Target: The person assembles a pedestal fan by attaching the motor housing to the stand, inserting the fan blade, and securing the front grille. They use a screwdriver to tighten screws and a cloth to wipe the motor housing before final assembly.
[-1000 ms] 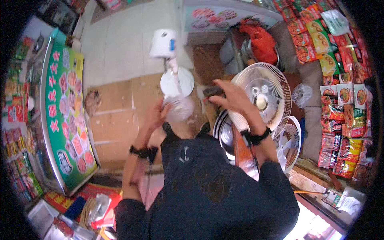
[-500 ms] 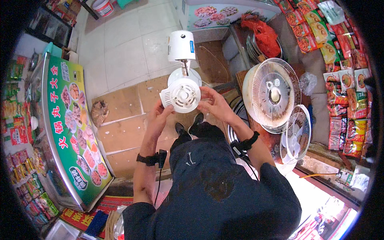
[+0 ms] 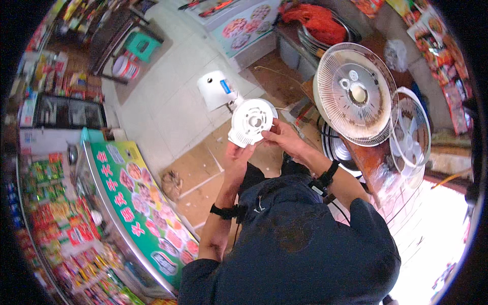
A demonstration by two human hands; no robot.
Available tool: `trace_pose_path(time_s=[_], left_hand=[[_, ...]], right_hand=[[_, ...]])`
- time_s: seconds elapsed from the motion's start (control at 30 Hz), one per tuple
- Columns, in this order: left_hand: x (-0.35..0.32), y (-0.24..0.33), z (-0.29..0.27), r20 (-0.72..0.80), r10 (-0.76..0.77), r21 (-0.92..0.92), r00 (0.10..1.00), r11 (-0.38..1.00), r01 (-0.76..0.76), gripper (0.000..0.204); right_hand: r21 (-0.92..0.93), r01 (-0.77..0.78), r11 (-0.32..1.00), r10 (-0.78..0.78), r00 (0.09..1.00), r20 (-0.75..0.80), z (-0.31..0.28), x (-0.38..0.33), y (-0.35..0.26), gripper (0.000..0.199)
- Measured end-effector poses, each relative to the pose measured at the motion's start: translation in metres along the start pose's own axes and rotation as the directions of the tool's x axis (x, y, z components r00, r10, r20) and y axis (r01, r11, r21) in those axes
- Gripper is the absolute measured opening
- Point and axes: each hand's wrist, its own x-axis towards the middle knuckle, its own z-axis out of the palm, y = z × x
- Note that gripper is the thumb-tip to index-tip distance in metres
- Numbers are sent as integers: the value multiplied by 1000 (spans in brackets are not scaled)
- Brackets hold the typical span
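Note:
Between my hands is a round white plastic fan motor cover, with slots and a hole in its middle. My left hand grips its lower edge, next to the vented rim. My right hand pinches the right edge, thumb on the face. Just beyond the cover stands a white fan body, a rounded housing with a blue label; the cover hides part of its stand. To the right, a large round fan guard, stained brown, lies on a brown table. Beside it leans a smaller guard ring with pale fan blades.
A freezer with a green pictured front stands at the left, near shelves of colourful packets. Flattened cardboard covers the floor, with a small brown animal-like shape on it. A red mesh bag sits at the back right.
The view has swung, so the surroundings sit differently in it. The cover has turned, its vented rim going from the left to the bottom, and my left hand now holds it from below.

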Motion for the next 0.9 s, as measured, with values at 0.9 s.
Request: trace_pose_path(time_s=[0.9], left_hand=[[114, 35, -108, 483, -128, 325, 866, 945, -41, 50]], right_hand=[[-371, 107, 922, -339, 685, -645, 122, 40, 74, 119]])
